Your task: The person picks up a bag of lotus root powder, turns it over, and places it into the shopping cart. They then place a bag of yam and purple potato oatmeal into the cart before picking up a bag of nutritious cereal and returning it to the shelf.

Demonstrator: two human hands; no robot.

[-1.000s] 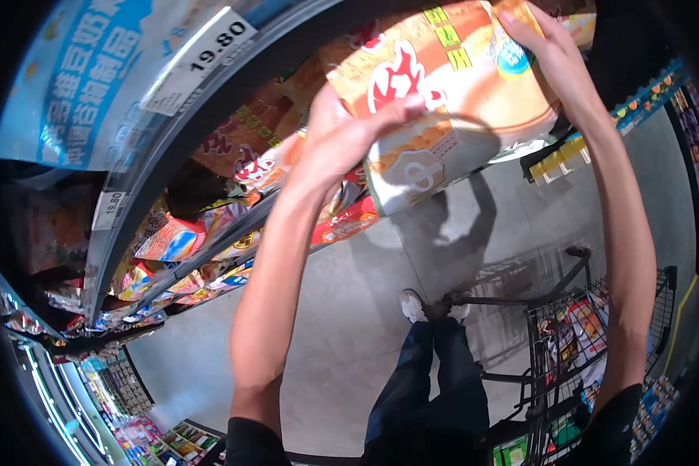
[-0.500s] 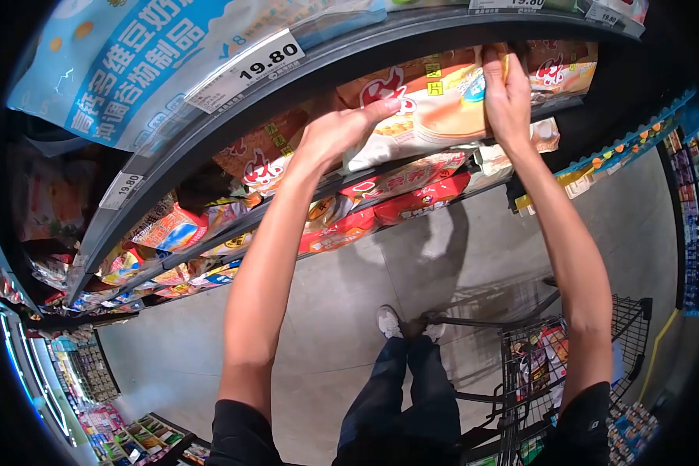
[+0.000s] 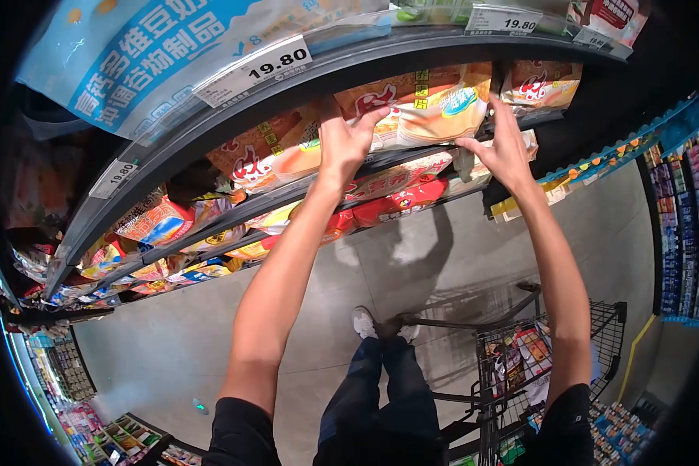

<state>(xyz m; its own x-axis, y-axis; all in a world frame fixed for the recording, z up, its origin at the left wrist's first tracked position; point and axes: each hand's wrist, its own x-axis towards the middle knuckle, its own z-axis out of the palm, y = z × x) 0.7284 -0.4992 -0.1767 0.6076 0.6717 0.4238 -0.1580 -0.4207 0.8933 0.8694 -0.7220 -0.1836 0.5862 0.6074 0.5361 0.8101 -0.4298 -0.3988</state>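
Observation:
An orange-brown cereal bag (image 3: 423, 116) with red and yellow lettering stands on the shelf under the upper ledge, between my two hands. My left hand (image 3: 345, 146) is at its left side, the thumb laid over the front and the fingers reaching into the gap by the neighbouring cereal bag (image 3: 287, 151). At the right edge is my right hand (image 3: 508, 147), its fingers stretched up along the side and the thumb spread apart near the lower corner. Another similar bag (image 3: 537, 87) sits to the right. The left fingertips are hidden.
Above runs a dark shelf edge (image 3: 349, 56) with price tags, bearing a large blue bag (image 3: 155, 70). Red packages (image 3: 400, 202) fill a lower shelf. A wire shopping cart (image 3: 610, 342) holding several packages stands at my right, over a grey floor (image 3: 287, 342).
The cereal bag has gone back and down onto the shelf, more level with its neighbours. My right hand has slid from its front to its right edge, fingers spreading; my left moved toward its left side.

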